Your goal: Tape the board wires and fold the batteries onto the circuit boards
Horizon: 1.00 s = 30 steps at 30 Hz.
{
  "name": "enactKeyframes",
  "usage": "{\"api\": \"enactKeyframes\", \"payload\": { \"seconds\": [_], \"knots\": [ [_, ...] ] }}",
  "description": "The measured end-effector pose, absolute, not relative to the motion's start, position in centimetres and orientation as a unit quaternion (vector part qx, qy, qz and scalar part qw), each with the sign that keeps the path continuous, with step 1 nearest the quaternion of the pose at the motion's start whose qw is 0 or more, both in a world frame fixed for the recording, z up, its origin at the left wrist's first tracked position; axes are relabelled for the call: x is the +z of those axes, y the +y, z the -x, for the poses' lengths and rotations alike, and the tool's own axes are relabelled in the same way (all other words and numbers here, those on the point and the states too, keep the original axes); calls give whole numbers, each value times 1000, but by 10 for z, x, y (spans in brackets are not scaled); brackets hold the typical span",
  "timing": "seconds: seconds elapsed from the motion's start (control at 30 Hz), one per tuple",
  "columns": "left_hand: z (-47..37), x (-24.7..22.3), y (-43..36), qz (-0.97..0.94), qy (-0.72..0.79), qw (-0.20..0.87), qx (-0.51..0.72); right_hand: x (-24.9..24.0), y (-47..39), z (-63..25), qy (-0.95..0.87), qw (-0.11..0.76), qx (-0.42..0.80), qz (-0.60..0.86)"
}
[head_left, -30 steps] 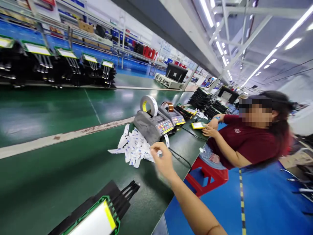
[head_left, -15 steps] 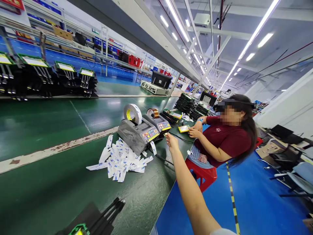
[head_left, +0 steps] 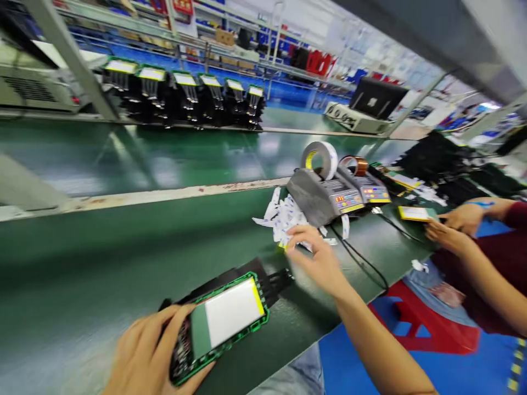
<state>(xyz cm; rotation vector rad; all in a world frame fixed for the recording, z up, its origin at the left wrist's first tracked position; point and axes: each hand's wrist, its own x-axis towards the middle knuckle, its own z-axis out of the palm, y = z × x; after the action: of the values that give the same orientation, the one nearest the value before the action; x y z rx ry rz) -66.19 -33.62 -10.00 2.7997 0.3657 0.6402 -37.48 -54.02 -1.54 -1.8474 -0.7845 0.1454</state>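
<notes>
My left hand [head_left: 142, 354] is wrapped around the near left end of a green circuit board [head_left: 256, 325] with a white and yellow battery pack [head_left: 233, 310] on it. A black backing with short dark leads [head_left: 278, 285] lies under and beyond the board. Above the board's far end, my right hand [head_left: 315, 258] pinches a small yellowish piece of tape [head_left: 283, 247], blurred by motion. Just behind it is a heap of white printed tape strips [head_left: 286, 216]. Two grey tape dispensers [head_left: 319, 195] stand beyond, one with a white tape roll [head_left: 323, 159], the other with an amber roll [head_left: 357, 165].
A co-worker's hands [head_left: 457, 225] hold a yellow-edged battery [head_left: 414, 214] to the right. Black cables [head_left: 362, 260] run across the bench [head_left: 102, 258]. A row of black units with boards [head_left: 185, 93] stands at the back, and a red stool [head_left: 444, 329] is beside the bench.
My view has swung left and down. The right hand has come away from the dispensers toward the circuit board. My left hand, out of view before, now shows gripping the board.
</notes>
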Motion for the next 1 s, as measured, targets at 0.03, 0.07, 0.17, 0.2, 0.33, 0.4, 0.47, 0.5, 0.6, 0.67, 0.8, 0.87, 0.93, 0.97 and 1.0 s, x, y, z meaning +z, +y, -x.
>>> {"api": "enactKeyframes", "payload": {
  "seconds": [0.03,0.07,0.17,0.2,0.33,0.4,0.47,0.5,0.6,0.67,0.8,0.87,0.93,0.97,1.0],
  "knots": [
    [665,-95,-337,-964,127,110,206,-17,-526,395,-402,514,134,746],
    [665,-89,-339,-967,124,101,197,-17,-514,413,-453,491,194,718],
    [659,-77,-343,-970,114,91,193,-19,-483,448,-511,437,289,682],
    [658,-75,-344,-971,110,90,193,-20,-476,453,-514,423,297,685],
    [658,-72,-346,-972,105,86,191,-24,-461,460,-514,388,276,714],
    [659,-72,-346,-972,101,87,192,-27,-458,461,-521,376,251,724],
    [659,-72,-345,-972,98,88,195,-31,-457,464,-538,357,213,734],
    [658,-72,-345,-972,97,89,197,-34,-458,465,-549,347,187,737],
    [658,-72,-345,-972,94,88,198,-38,-460,469,-568,316,92,754],
    [658,-72,-345,-972,93,90,194,-41,-463,471,-563,302,29,769],
    [660,-74,-344,-972,98,91,193,-47,-467,476,-616,309,-71,721],
    [660,-74,-345,-972,101,92,192,-51,-468,478,-648,300,-93,694],
    [660,-74,-345,-972,104,94,190,-54,-468,477,-656,283,-89,694],
    [659,-74,-345,-971,105,95,190,-54,-468,477,-656,278,-84,696],
    [659,-74,-345,-972,106,96,189,-54,-468,476,-656,276,-79,698]
  ]
}}
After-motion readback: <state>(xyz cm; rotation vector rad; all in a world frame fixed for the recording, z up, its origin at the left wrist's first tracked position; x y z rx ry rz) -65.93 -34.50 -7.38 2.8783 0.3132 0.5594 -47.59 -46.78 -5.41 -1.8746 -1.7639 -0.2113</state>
